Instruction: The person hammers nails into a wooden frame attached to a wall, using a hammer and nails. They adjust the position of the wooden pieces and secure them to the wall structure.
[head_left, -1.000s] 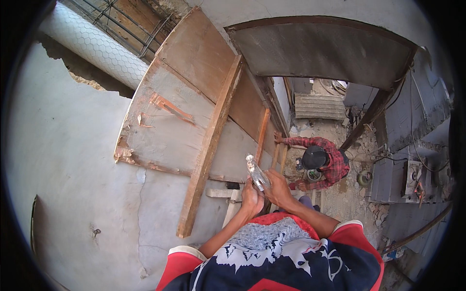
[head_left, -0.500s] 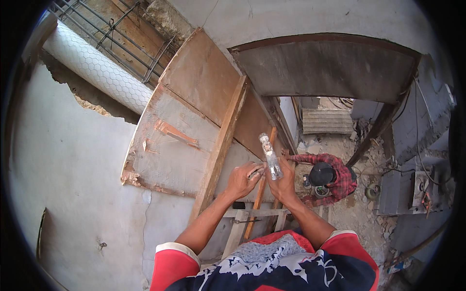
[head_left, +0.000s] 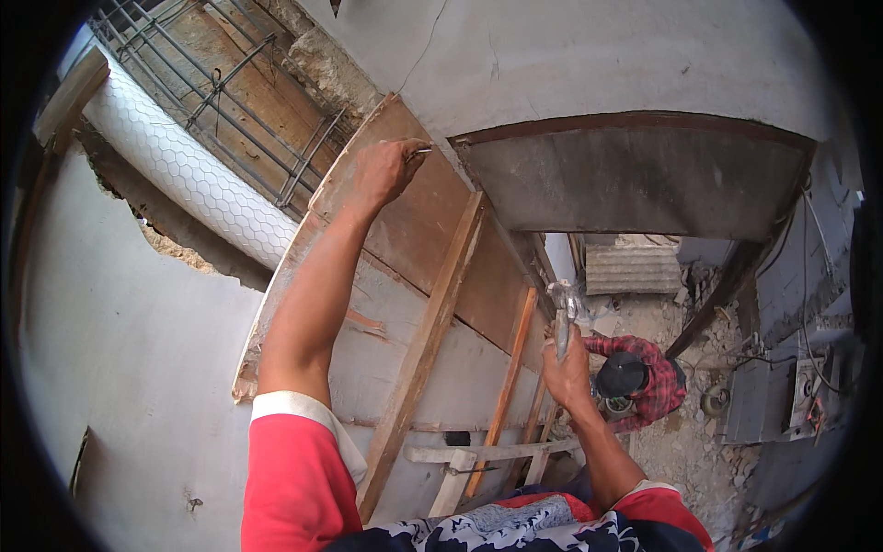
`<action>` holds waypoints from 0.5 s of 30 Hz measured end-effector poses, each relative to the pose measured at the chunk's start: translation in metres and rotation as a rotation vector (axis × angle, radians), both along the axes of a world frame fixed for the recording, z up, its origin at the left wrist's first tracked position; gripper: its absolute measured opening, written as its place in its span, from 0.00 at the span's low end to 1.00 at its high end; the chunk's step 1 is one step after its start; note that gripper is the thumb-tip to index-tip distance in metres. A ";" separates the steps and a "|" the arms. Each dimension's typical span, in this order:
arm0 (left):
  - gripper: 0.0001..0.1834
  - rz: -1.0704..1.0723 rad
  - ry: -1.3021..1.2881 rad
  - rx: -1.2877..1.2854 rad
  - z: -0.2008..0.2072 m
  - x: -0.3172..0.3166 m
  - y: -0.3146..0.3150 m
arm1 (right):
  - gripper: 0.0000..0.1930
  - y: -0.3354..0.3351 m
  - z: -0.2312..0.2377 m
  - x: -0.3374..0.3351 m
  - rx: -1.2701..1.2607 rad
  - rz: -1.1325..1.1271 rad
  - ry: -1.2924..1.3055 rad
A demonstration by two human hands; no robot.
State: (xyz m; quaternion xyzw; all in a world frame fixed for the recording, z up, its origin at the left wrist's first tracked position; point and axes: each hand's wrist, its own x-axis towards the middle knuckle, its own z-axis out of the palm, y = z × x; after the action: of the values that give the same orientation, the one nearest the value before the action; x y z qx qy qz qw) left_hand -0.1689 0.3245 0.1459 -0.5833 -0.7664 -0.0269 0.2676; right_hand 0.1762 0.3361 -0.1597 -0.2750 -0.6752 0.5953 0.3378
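My left hand (head_left: pixel 384 171) is raised high against the top edge of a large leaning wooden board (head_left: pixel 405 239). Its fingertips pinch a small thin metal piece (head_left: pixel 423 150), like a nail, at that edge. My right hand (head_left: pixel 568 373) is lower, to the right, closed around a slim upright object with a shiny pale top (head_left: pixel 561 308); whether it is a hammer or a bottle I cannot tell. The two hands are far apart.
A rebar cage (head_left: pixel 230 92) and a roll of wire mesh (head_left: pixel 184 175) lie at the upper left. Wooden braces (head_left: pixel 432 350) prop the board. Below, a person in a red checked shirt and dark cap (head_left: pixel 635 382) stands on rubble. A grey concrete wall (head_left: pixel 138 368) is on the left.
My left hand left the shiny object and rose to the board's top edge. My right hand keeps the object and has shifted right. My view tilted upward.
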 end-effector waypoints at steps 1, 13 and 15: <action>0.14 0.052 0.052 -0.044 0.017 -0.013 0.009 | 0.25 0.006 0.018 -0.008 -0.172 0.052 0.092; 0.16 0.264 0.154 -0.122 0.039 -0.076 0.049 | 0.20 0.077 0.133 -0.298 -1.070 0.487 0.613; 0.15 0.214 0.142 -0.104 0.044 -0.066 0.052 | 0.20 0.077 0.135 -0.308 -1.038 0.528 0.515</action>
State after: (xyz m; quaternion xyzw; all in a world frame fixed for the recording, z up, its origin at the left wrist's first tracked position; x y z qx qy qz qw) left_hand -0.2348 0.3761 0.1894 -0.5118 -0.8037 0.0831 0.2919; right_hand -0.1322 0.4129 -0.0249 -0.0754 -0.2409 0.9554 0.1536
